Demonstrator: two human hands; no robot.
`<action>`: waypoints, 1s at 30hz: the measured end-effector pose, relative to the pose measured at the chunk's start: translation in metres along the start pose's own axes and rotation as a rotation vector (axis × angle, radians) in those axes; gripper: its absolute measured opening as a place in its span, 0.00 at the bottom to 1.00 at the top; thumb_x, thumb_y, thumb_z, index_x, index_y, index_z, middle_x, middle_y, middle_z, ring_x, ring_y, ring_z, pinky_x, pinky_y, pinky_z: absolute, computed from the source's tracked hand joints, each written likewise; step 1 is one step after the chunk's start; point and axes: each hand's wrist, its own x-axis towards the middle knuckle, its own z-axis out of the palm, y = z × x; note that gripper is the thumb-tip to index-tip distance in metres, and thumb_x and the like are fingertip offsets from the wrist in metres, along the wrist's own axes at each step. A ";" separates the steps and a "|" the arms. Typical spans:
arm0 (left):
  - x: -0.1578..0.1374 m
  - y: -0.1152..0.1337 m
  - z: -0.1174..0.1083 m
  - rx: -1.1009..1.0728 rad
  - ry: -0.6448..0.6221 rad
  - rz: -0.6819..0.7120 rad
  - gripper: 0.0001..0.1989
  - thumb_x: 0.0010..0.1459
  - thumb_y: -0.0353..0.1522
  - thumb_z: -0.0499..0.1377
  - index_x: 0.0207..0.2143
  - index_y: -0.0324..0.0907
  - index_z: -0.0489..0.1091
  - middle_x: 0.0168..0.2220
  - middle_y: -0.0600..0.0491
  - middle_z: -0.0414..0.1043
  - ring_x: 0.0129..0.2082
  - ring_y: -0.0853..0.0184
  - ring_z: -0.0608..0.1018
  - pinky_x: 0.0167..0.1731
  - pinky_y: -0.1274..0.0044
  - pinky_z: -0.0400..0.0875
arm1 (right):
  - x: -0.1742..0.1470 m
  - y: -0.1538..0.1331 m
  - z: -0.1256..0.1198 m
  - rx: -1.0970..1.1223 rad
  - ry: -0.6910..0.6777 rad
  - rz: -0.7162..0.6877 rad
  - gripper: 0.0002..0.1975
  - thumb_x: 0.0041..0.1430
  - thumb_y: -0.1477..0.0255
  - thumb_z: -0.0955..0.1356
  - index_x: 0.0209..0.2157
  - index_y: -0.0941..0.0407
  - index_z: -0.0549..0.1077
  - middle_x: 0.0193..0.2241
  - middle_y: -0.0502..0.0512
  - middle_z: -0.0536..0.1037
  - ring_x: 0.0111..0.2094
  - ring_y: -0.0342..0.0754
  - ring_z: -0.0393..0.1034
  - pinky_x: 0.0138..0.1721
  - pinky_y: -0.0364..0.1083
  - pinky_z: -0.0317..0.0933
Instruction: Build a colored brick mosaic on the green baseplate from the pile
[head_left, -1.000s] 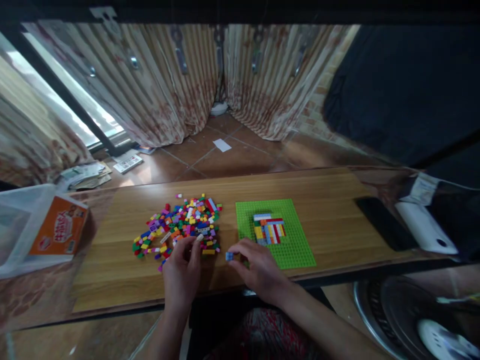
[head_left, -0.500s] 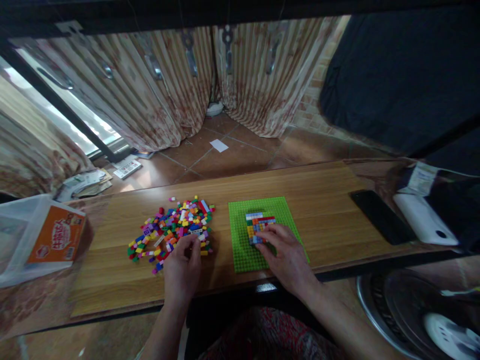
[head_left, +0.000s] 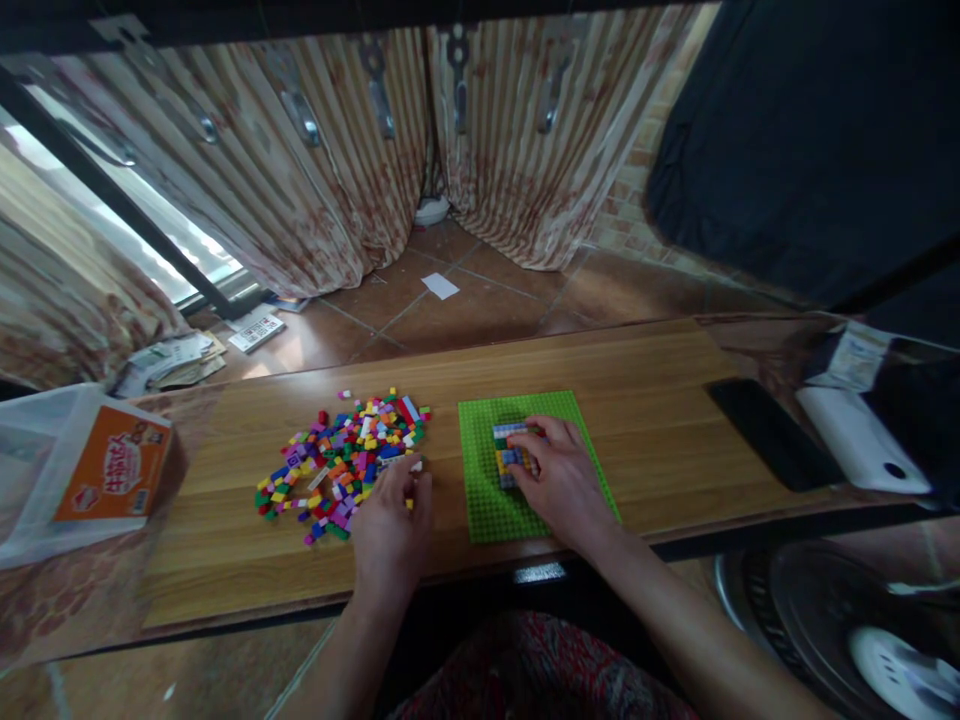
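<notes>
On the wooden board, my left hand (head_left: 394, 525) is at the right edge of a pile of loose toy bricks (head_left: 341, 450). Its thumb and fingers are pinched together, with a small white toy brick (head_left: 417, 466) showing at the tips. My right hand (head_left: 564, 482) is over the green baseplate (head_left: 480, 520), its curved fingers and thumb on a flat multicoloured brick structure (head_left: 504, 455). Blue, yellow and orange bricks show at the structure's left and upper sides; the hand hides the rest.
A clear plastic box with an orange label (head_left: 112, 465) stands at the left. To the right lie a black phone-like slab (head_left: 769, 435) and a white device (head_left: 862, 440). Below the table's right end is a round dark object with a white centre (head_left: 904, 665).
My left hand has moved right, toward the baseplate, with the small white brick at its fingertips. My right hand has shifted up and spread over more of the brick structure.
</notes>
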 end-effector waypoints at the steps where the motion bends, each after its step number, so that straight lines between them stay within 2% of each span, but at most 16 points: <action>1: -0.003 0.006 0.005 -0.061 -0.036 0.054 0.12 0.59 0.33 0.53 0.43 0.41 0.71 0.37 0.50 0.77 0.32 0.67 0.77 0.33 0.77 0.68 | -0.001 0.000 0.000 0.006 0.011 0.014 0.11 0.53 0.74 0.69 0.40 0.55 0.76 0.47 0.60 0.69 0.48 0.57 0.62 0.50 0.56 0.62; 4: -0.012 0.024 0.023 -0.166 -0.163 0.132 0.12 0.58 0.30 0.53 0.43 0.41 0.71 0.36 0.50 0.76 0.33 0.67 0.77 0.34 0.77 0.70 | -0.004 0.000 0.000 0.035 0.043 0.049 0.12 0.54 0.74 0.68 0.42 0.55 0.75 0.47 0.60 0.69 0.49 0.57 0.62 0.50 0.56 0.62; 8: -0.015 0.036 0.042 -0.147 -0.209 0.150 0.14 0.58 0.29 0.53 0.46 0.40 0.70 0.37 0.49 0.75 0.34 0.66 0.77 0.36 0.75 0.70 | -0.012 0.005 -0.001 0.106 0.082 0.081 0.12 0.56 0.72 0.67 0.43 0.54 0.74 0.47 0.60 0.69 0.49 0.56 0.63 0.50 0.56 0.62; 13: -0.008 0.044 0.050 -0.102 -0.182 0.158 0.16 0.58 0.33 0.55 0.50 0.44 0.68 0.39 0.50 0.75 0.35 0.65 0.77 0.34 0.76 0.70 | -0.017 0.014 0.001 0.159 0.106 0.114 0.10 0.57 0.71 0.66 0.42 0.53 0.75 0.46 0.59 0.71 0.48 0.54 0.65 0.51 0.55 0.61; 18: 0.000 0.049 0.057 -0.070 -0.164 0.203 0.11 0.60 0.34 0.53 0.44 0.44 0.70 0.38 0.51 0.74 0.34 0.66 0.77 0.30 0.77 0.68 | -0.017 0.016 0.001 0.191 0.107 0.131 0.10 0.58 0.70 0.66 0.41 0.54 0.75 0.45 0.58 0.71 0.48 0.54 0.65 0.51 0.55 0.61; 24: 0.006 0.048 0.064 -0.161 -0.033 0.117 0.08 0.59 0.34 0.55 0.38 0.42 0.71 0.33 0.51 0.74 0.31 0.67 0.75 0.31 0.77 0.65 | -0.016 0.017 0.000 0.205 0.102 0.138 0.10 0.58 0.71 0.66 0.40 0.53 0.75 0.45 0.58 0.71 0.48 0.54 0.66 0.51 0.55 0.61; 30: 0.011 0.050 0.074 -0.236 -0.017 0.011 0.08 0.57 0.38 0.57 0.33 0.42 0.70 0.28 0.55 0.73 0.27 0.69 0.74 0.28 0.78 0.62 | -0.015 0.020 0.000 0.236 0.108 0.135 0.10 0.58 0.69 0.65 0.40 0.53 0.76 0.44 0.58 0.72 0.48 0.54 0.66 0.51 0.55 0.62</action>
